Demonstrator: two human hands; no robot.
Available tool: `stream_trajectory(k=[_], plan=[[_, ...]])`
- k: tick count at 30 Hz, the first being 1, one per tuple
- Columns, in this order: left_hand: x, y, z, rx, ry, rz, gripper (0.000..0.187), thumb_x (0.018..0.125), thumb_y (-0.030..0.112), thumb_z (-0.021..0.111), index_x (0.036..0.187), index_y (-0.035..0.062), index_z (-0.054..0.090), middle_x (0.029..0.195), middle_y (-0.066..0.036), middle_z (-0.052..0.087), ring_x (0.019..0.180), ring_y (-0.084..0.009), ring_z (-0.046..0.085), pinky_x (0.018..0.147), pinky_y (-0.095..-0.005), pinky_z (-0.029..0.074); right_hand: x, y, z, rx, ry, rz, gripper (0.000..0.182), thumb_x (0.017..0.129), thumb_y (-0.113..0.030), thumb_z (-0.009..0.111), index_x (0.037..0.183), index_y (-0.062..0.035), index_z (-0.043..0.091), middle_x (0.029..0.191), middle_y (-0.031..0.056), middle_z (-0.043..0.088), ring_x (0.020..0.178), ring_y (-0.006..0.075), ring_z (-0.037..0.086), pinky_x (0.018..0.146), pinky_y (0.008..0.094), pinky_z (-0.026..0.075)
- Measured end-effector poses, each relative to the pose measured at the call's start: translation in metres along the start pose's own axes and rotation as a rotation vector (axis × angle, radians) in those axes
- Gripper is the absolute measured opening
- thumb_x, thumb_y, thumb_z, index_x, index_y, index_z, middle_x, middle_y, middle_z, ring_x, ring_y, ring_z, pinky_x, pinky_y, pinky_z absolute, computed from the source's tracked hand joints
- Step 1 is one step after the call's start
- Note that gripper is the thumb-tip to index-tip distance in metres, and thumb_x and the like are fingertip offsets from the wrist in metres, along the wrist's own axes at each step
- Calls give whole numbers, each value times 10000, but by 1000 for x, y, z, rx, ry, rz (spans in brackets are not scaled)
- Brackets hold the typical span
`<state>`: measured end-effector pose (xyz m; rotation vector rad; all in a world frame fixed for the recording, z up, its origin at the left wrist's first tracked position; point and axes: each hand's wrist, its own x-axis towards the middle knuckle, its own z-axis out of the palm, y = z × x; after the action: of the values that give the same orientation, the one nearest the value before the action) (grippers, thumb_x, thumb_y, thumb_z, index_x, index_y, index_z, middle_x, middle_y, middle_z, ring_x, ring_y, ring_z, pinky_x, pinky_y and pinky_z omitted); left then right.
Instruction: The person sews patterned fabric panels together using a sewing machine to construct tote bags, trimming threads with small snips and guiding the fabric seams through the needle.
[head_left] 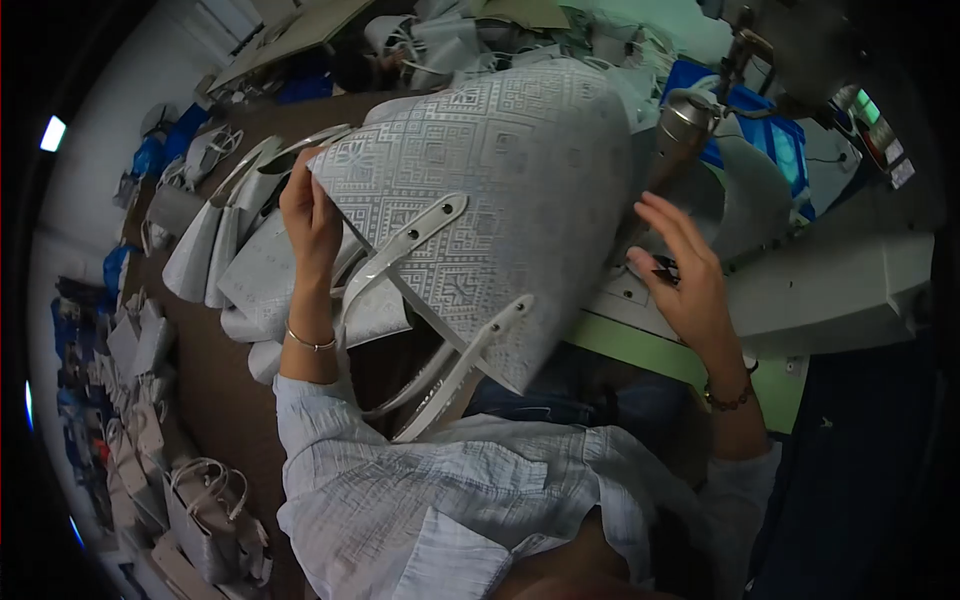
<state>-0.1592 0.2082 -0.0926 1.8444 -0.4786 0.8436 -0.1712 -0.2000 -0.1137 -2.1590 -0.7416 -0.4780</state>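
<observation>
A large silver-grey patterned bag (500,170) with two white riveted handles (400,245) is held up, tilted, in front of my body. My left hand (310,215) is closed on the bag's upper left corner. To the right of the bag, my right hand (680,270) is raised with its fingers apart, near the metal arm of a machine (688,120). A small dark thing shows by its thumb, too small to name. The bag's far side is hidden.
More silver bags (250,265) lie on the brown surface at left. Another bag (215,515) stands at lower left. White straps and bags pile up at the back. A blue crate (755,130) stands behind the machine. A green table edge (640,347) runs below my right hand.
</observation>
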Motion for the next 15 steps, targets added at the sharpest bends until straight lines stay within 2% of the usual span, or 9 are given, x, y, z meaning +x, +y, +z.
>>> stream_trajectory(k=[1, 2, 5, 8, 9, 11, 12, 14, 15], plan=[[-3, -5, -7, -132, 17, -75, 243, 1011, 104, 442, 1156, -40, 573, 1021, -45, 630, 892, -74, 571, 807, -204, 439, 6, -3, 1, -12, 15, -12, 477, 844, -129, 697, 1277, -15, 533, 1329, 181, 525, 1165, 357, 560, 934, 402, 484], [0, 5, -5, -128, 29, -95, 248, 1012, 112, 444, 1154, -45, 574, 1016, -46, 634, 888, -74, 575, 800, -202, 444, 11, -5, 4, 7, -4, -35, 477, 844, -129, 697, 1277, -15, 533, 1329, 181, 525, 1165, 357, 560, 934, 402, 484], [5, 19, -12, -150, 43, -165, 252, 1010, 123, 456, 1149, -44, 584, 1001, -50, 651, 873, -75, 597, 778, -206, 473, 21, -12, 7, 42, 31, 88, 541, 895, -128, 636, 1389, -29, 438, 1347, 220, 513, 1232, 329, 519, 1015, 389, 405], [7, 21, -14, -397, 4, -158, 244, 1002, 123, 470, 1135, -36, 599, 989, -60, 665, 856, -84, 626, 744, -206, 508, 27, -15, 10, 56, 36, 98, 575, 886, -204, 669, 1368, 6, 437, 1322, 245, 519, 1209, 353, 534, 983, 401, 438], [7, 23, -14, -395, 13, -159, 244, 1002, 123, 470, 1135, -36, 599, 989, -60, 665, 856, -84, 626, 744, -206, 508, 27, -11, 10, 56, 29, 93, 575, 886, -204, 669, 1368, 6, 437, 1322, 245, 519, 1209, 353, 534, 983, 401, 438], [7, 23, -15, -406, -71, -132, 253, 1002, 139, 475, 1134, -37, 600, 975, -55, 669, 838, -79, 629, 734, -202, 510, 28, -7, 10, 187, 31, 200, 556, 908, -206, 648, 1368, 17, 431, 1239, 226, 583, 1146, 290, 579, 941, 361, 455], [7, 24, -15, -410, -68, -129, 253, 1002, 139, 475, 1134, -37, 600, 975, -55, 669, 838, -79, 629, 734, -202, 510, 29, -10, 9, 182, 30, 197, 556, 908, -206, 648, 1368, 17, 431, 1239, 226, 583, 1146, 290, 579, 941, 361, 455], [7, 28, -13, -309, -90, -159, 260, 1005, 158, 475, 1125, -34, 603, 965, -48, 670, 820, -68, 624, 722, -195, 504, 32, -21, 6, 474, 3, 244, 447, 932, -198, 619, 1289, 36, 485, 1090, 145, 639, 989, 186, 602, 851, 299, 471], [7, 30, -12, -310, -78, -158, 260, 1005, 158, 475, 1125, -34, 603, 965, -48, 670, 820, -68, 624, 722, -195, 504, 33, -23, 4, 471, -6, 237, 447, 932, -198, 619, 1289, 36, 485, 1090, 145, 639, 989, 186, 602, 851, 299, 471]])
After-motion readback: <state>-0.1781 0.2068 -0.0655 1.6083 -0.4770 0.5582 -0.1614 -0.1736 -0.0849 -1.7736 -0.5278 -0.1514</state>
